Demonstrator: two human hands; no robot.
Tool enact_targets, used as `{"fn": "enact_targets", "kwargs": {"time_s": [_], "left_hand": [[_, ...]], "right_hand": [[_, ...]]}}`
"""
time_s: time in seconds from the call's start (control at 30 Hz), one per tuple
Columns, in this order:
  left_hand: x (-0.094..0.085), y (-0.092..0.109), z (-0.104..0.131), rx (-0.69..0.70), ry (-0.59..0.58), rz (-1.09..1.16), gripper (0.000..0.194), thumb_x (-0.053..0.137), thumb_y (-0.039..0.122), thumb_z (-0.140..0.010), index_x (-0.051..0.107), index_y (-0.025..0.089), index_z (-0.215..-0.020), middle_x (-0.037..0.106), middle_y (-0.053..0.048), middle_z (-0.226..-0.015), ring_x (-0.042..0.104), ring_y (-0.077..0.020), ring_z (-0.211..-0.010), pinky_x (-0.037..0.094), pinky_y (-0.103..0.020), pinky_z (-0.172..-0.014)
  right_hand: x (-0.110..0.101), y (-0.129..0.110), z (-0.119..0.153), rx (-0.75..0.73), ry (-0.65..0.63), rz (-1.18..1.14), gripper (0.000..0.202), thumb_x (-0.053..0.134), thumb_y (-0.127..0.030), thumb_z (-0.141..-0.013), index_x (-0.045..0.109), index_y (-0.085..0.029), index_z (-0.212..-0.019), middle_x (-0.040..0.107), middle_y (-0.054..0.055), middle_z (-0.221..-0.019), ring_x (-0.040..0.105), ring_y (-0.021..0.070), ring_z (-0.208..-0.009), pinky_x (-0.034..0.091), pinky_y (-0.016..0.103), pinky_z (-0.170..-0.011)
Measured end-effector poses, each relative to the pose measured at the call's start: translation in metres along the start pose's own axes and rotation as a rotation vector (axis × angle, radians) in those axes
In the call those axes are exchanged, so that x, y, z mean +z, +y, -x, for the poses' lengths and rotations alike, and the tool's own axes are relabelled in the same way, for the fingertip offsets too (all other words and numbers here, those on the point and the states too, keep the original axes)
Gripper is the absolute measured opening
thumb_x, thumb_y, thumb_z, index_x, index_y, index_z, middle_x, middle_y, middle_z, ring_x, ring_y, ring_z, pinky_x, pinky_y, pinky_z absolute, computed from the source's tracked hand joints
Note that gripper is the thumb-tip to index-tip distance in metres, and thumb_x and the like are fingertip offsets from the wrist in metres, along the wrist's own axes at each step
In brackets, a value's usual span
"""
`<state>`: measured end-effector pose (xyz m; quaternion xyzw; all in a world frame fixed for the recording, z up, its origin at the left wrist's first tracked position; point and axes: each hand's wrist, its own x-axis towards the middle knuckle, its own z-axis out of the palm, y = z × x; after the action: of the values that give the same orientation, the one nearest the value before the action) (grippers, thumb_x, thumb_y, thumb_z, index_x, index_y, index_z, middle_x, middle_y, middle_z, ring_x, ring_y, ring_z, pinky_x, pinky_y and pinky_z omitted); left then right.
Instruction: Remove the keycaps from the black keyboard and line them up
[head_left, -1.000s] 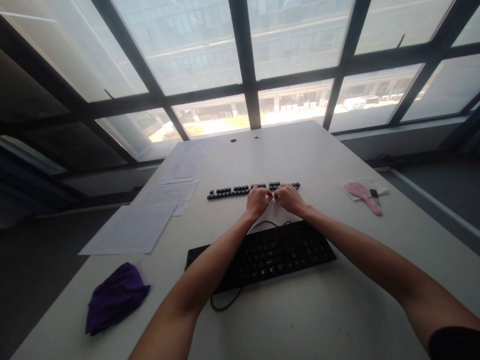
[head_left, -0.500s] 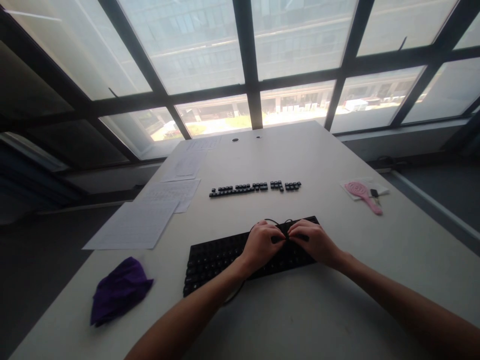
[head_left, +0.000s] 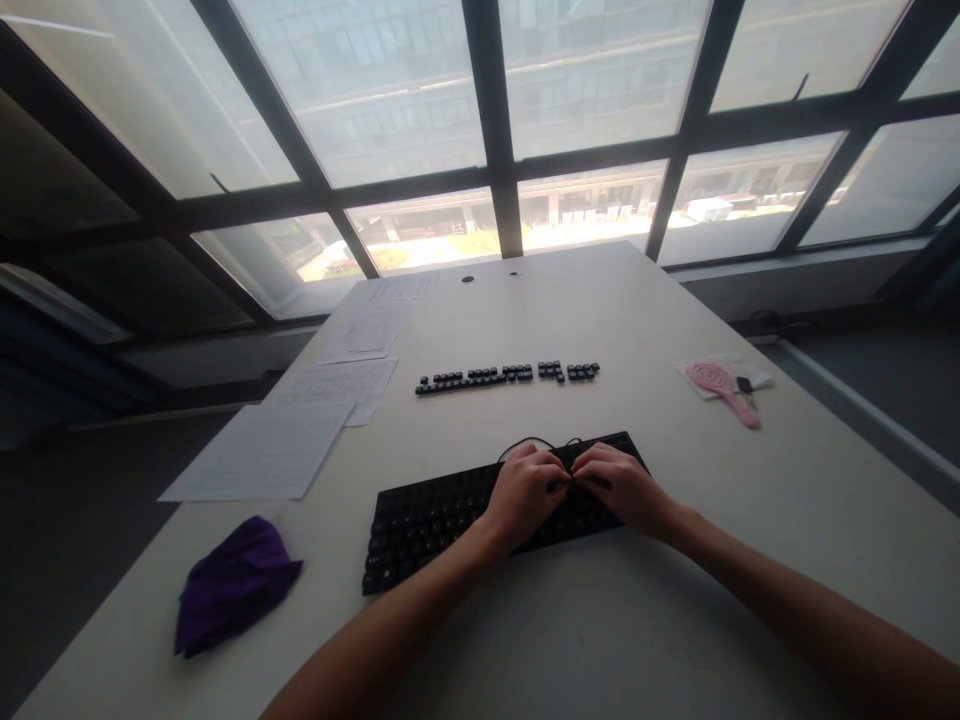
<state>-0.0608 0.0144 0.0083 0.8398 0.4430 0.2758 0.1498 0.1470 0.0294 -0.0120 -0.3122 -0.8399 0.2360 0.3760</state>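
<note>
A black keyboard [head_left: 435,515] lies slightly turned on the white table in front of me. Over its upper right part, my left hand [head_left: 529,490] and my right hand [head_left: 619,485] meet with fingertips pinched together. Whatever sits between the fingers is too small and dark to make out. Beyond the keyboard, loose black keycaps [head_left: 472,379] are laid out in rows and small groups. A thin cable [head_left: 525,440] curves behind my left hand at the keyboard's back edge.
Printed paper sheets [head_left: 259,452] lie along the table's left side, with a crumpled purple cloth [head_left: 234,590] nearer to me. At the right are a pink hairbrush [head_left: 716,382] and a small dark object [head_left: 744,385] on white paper. Windows [head_left: 585,90] stand beyond the table.
Both hands stay pinched over the same part of the keyboard, with only a slight shift of the fingers. The whole view has moved a little.
</note>
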Motion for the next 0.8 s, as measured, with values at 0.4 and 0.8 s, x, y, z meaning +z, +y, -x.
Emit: {"fn": "enact_targets", "kwargs": {"time_s": [0.4, 0.8], "left_hand": [[0.004, -0.0008, 0.0076, 0.017, 0.039, 0.03, 0.013, 0.065, 0.023, -0.089, 0.078, 0.026, -0.09, 0.073, -0.003, -0.094, 0.058, -0.0197, -0.089, 0.051, -0.035, -0.085], [0.0055, -0.0018, 0.009, -0.006, 0.044, 0.044, 0.014, 0.064, 0.023, -0.089, 0.078, 0.025, -0.089, 0.073, -0.003, -0.095, 0.057, -0.0198, -0.088, 0.051, -0.037, -0.085]], "right_hand": [[0.0045, 0.0022, 0.0016, 0.007, 0.032, 0.008, 0.016, 0.057, -0.018, -0.094, 0.071, -0.02, -0.086, 0.07, 0.008, -0.093, 0.065, 0.0201, -0.087, 0.056, 0.034, -0.078], [0.0003, -0.0013, 0.0022, -0.053, 0.002, 0.075, 0.02, 0.05, -0.016, -0.097, 0.067, -0.019, -0.086, 0.068, 0.009, -0.094, 0.062, 0.0215, -0.087, 0.055, 0.036, -0.077]]}}
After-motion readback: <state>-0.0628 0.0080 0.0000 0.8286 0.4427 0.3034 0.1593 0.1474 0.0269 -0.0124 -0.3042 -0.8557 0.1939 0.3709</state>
